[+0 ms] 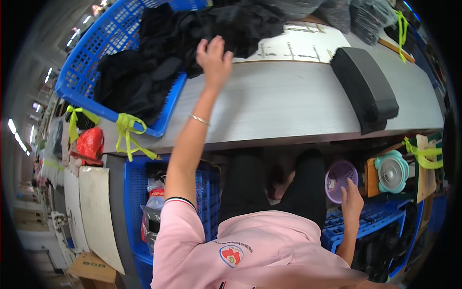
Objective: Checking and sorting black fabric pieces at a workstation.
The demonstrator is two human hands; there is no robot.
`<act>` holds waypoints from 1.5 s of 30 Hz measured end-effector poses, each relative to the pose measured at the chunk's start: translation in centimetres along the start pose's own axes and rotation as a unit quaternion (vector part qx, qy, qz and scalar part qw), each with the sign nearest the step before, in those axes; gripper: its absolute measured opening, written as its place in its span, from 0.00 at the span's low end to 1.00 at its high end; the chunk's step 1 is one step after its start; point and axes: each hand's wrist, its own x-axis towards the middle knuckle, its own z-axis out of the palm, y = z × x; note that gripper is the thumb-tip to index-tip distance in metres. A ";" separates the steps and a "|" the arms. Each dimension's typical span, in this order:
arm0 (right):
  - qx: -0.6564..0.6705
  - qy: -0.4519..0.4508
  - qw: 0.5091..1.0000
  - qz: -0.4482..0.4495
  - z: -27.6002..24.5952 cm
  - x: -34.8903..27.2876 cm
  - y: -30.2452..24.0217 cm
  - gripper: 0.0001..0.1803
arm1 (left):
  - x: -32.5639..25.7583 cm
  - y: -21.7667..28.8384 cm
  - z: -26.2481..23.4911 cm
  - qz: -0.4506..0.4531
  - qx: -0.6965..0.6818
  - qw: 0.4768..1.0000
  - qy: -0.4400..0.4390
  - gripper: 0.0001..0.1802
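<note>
My left arm stretches forward over the table, and my left hand (215, 62) is at the near edge of a heap of black cloth (211, 29). Its fingers are spread, with nothing visible gripped; whether the fingertips touch the cloth I cannot tell. The heap spills out of a blue plastic basket (77, 79) onto the tabletop. Low on the right, my right hand (352, 200) hangs below the table's level, beside a purple bin (342, 168). Its fingers are extended and apart, holding nothing. A neat stack of black cloth pieces (363, 89) lies on the table's right side.
The grey table (269, 96) bears a marked white board (308, 45) and dark plastic bags (370, 19) at the back. Yellow-green ties (129, 127) hang off the basket. Below stand blue crates (139, 216) on both sides and a turquoise fan (392, 172).
</note>
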 end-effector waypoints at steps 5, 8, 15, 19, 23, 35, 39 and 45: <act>0.223 0.081 0.954 -0.183 1.4 6.2 -12.0 0.34 | -8.1 11.6 -6.1 -0.138 -0.220 0.963 -0.073 0.25; 0.218 0.183 0.921 -0.265 0.7 9.8 -16.8 0.46 | -11.0 15.8 -9.1 -0.360 -0.495 0.784 -0.102 0.28; 0.350 -0.028 0.905 -0.240 1.4 12.1 -19.1 0.41 | -15.0 15.4 -8.7 -0.500 -0.601 0.619 -0.074 0.39; 0.407 0.009 0.888 -0.216 3.6 10.3 -18.2 0.32 | -15.9 17.3 -11.1 -0.316 -0.192 0.923 -0.107 0.51; 0.441 -0.006 0.874 -0.206 4.4 8.5 -18.3 0.21 | -14.0 19.8 -12.4 -0.134 -0.147 0.976 -0.084 0.51; 0.361 0.095 0.860 -0.348 7.0 9.8 -17.6 0.11 | -11.5 23.9 -11.4 -0.040 -0.291 0.956 0.007 0.12; 0.142 -0.029 0.909 -0.392 11.5 17.2 -11.6 0.17 | -13.3 26.9 -12.4 -0.087 -0.386 0.915 -0.074 0.08; 0.356 -0.086 0.855 -0.367 11.8 10.8 -9.0 0.19 | -14.8 29.2 -13.2 -0.087 -0.479 0.864 -0.126 0.06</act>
